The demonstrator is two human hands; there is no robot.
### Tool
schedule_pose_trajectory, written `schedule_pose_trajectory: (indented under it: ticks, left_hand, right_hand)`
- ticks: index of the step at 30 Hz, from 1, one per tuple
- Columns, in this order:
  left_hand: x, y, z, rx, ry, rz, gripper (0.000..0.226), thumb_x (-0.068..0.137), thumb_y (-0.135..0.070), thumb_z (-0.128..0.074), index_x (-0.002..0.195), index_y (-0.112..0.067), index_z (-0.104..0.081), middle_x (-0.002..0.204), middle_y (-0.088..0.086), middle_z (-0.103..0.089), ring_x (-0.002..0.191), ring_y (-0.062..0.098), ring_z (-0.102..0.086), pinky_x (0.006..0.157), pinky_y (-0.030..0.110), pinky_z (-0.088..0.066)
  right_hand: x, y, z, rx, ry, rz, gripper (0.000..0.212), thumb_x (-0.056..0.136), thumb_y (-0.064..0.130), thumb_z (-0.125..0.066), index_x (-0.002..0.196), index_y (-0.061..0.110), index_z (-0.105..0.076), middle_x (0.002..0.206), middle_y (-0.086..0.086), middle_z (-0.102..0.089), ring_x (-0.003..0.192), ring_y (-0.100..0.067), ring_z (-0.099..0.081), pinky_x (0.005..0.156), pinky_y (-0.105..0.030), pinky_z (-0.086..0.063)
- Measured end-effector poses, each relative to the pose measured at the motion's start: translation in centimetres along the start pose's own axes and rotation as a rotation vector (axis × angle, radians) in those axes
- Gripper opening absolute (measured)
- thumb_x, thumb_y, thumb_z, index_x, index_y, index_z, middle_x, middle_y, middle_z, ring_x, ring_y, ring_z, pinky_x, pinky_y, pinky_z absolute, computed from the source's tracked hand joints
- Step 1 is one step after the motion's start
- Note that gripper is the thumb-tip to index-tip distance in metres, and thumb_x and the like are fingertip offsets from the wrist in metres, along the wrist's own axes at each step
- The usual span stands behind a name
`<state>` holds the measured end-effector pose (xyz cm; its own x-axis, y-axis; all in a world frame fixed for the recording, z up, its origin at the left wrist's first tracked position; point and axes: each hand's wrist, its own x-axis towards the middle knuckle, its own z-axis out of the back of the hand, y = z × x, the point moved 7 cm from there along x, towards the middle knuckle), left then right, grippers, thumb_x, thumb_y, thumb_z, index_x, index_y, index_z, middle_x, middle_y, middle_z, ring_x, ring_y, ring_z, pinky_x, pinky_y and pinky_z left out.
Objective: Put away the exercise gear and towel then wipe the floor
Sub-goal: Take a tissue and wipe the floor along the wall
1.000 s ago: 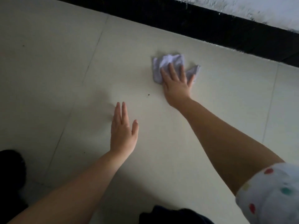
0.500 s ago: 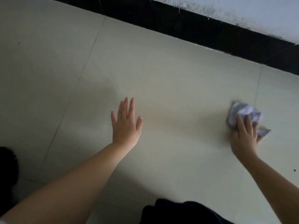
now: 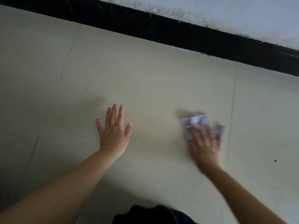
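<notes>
Floor point(image 3: 161, 75) fills nearly all of the head view I am watching: pale tile with thin grout lines, one running down at about two o'clock and others slanting at nine. Across the top, from eleven o'clock down toward three, a black skirting band point(image 3: 178, 34) divides the tile from a scuffed white wall point(image 3: 226, 10).

My left hand point(image 3: 113, 135) lies palm down on the tile a little left of centre, fingers straight and lightly spread, the thumb angled out to the right, holding nothing. Its forearm comes in from seven o'clock.

My right hand point(image 3: 205, 146) sits at about four o'clock from centre and is smeared with motion blur. It presses down on a crumpled white cloth point(image 3: 195, 123), which lies on the tile under and just beyond the fingers, bunched up toward twelve o'clock from the knuckles, with a further fold showing to the right of the hand. The fingers look extended over the cloth rather than curled round it, though the blur keeps me from telling how far apart they are.

A small dark speck point(image 3: 275, 160) sits on the tile at four o'clock, past the grout line. At six o'clock, at the bottom edge, a dark garment point(image 3: 145, 215) pokes into view.
</notes>
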<state>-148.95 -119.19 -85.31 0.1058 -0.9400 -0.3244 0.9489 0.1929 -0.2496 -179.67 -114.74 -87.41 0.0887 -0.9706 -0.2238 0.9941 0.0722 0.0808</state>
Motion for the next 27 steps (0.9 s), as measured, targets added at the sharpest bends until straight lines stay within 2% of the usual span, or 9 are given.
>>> schedule_pose_trajectory:
  ticks: [4, 6, 9, 13, 15, 17, 20, 24, 27]
  left_hand:
    - [0.1, -2.3, -2.2, 0.057, 0.157, -0.003, 0.074, 0.095, -0.055, -0.032, 0.151, -0.026, 0.006, 0.158, 0.001, 0.017, 0.146, 0.021, 0.016, 0.112, 0.059, 0.006]
    - [0.2, -2.6, -2.8, 0.060, 0.199, 0.027, 0.082, 0.091, -0.061, -0.033, 0.150, -0.025, 0.013, 0.157, 0.002, 0.023, 0.144, 0.022, 0.021, 0.111, 0.060, 0.007]
    - [0.2, -2.5, -2.9, 0.059, 0.210, 0.015, 0.091, 0.088, -0.065, -0.037, 0.149, -0.024, 0.017, 0.156, 0.002, 0.026, 0.144, 0.021, 0.023, 0.112, 0.059, 0.006]
    - [-0.1, -1.5, -1.9, 0.042, 0.167, 0.054, 0.104, 0.082, -0.069, -0.044, 0.149, -0.015, 0.016, 0.157, 0.007, 0.022, 0.145, 0.022, 0.017, 0.116, 0.050, 0.001]
    - [0.0, -1.2, -1.7, 0.046, 0.158, 0.077, 0.108, 0.081, -0.071, -0.043, 0.148, -0.013, 0.018, 0.156, 0.009, 0.023, 0.146, 0.023, 0.016, 0.116, 0.048, 0.001]
    - [0.1, -1.0, -1.9, 0.056, 0.169, 0.070, 0.111, 0.078, -0.076, -0.039, 0.146, -0.013, 0.022, 0.155, 0.007, 0.027, 0.145, 0.022, 0.017, 0.116, 0.049, 0.001]
    - [0.2, -0.8, -2.5, 0.058, 0.175, 0.046, 0.111, 0.061, -0.084, -0.012, 0.140, -0.015, 0.027, 0.148, 0.002, 0.032, 0.144, 0.020, 0.019, 0.115, 0.051, 0.001]
    - [0.5, -0.6, -3.5, 0.065, 0.147, -0.007, 0.113, 0.070, -0.083, -0.020, 0.147, -0.001, -0.016, 0.154, 0.021, -0.021, 0.141, 0.029, -0.011, 0.103, 0.063, -0.020]
    - [0.7, -0.5, -3.8, 0.087, 0.144, -0.022, 0.113, 0.073, -0.085, -0.008, 0.146, 0.001, -0.018, 0.152, 0.023, -0.025, 0.140, 0.031, -0.013, 0.102, 0.062, -0.017]
  right_hand:
    - [-2.0, -15.6, 2.8, 0.352, 0.054, -1.082, 0.063, 0.096, 0.048, -0.018, 0.153, 0.021, -0.013, 0.161, -0.007, -0.002, 0.147, -0.029, 0.001, 0.114, -0.054, 0.006]
    - [1.1, -13.4, 2.6, 0.325, 0.053, -1.147, 0.059, 0.099, 0.041, -0.020, 0.151, 0.014, -0.017, 0.159, -0.015, -0.007, 0.146, -0.035, -0.004, 0.114, -0.057, -0.002]
    - [9.6, -1.9, 3.6, 0.141, -0.144, -0.715, 0.053, 0.100, 0.036, -0.029, 0.150, 0.018, -0.026, 0.157, -0.013, -0.021, 0.145, -0.030, -0.019, 0.114, -0.059, -0.008]
    - [17.0, 19.1, 3.0, 0.108, 0.176, 0.238, 0.054, 0.102, 0.043, -0.017, 0.152, 0.030, -0.003, 0.161, 0.005, 0.006, 0.147, -0.022, 0.012, 0.112, -0.054, 0.013]
    - [19.3, 22.1, 3.3, 0.023, 0.203, 0.519, 0.052, 0.102, 0.042, -0.017, 0.152, 0.031, -0.006, 0.161, 0.006, 0.005, 0.147, -0.020, 0.010, 0.113, -0.056, 0.009]
    - [21.5, 19.5, 3.9, 0.015, 0.137, 0.558, 0.052, 0.101, 0.041, -0.011, 0.152, 0.030, -0.012, 0.161, 0.004, -0.003, 0.148, -0.022, 0.004, 0.112, -0.058, 0.008]
    - [22.8, 7.4, 4.2, 0.034, 0.036, 0.185, 0.063, 0.091, 0.045, -0.002, 0.151, 0.029, -0.017, 0.160, 0.002, -0.013, 0.148, -0.025, -0.003, 0.114, -0.062, 0.003]
    - [16.2, -12.5, 5.3, 0.166, 0.015, -0.467, 0.058, 0.098, 0.047, -0.013, 0.152, 0.027, -0.012, 0.161, -0.001, -0.004, 0.148, -0.022, 0.000, 0.116, -0.048, 0.007]
    - [13.2, -17.9, 6.5, 0.284, 0.057, -0.857, 0.057, 0.102, 0.042, -0.018, 0.153, 0.020, -0.006, 0.161, -0.005, 0.000, 0.148, -0.026, 0.001, 0.117, -0.051, 0.003]
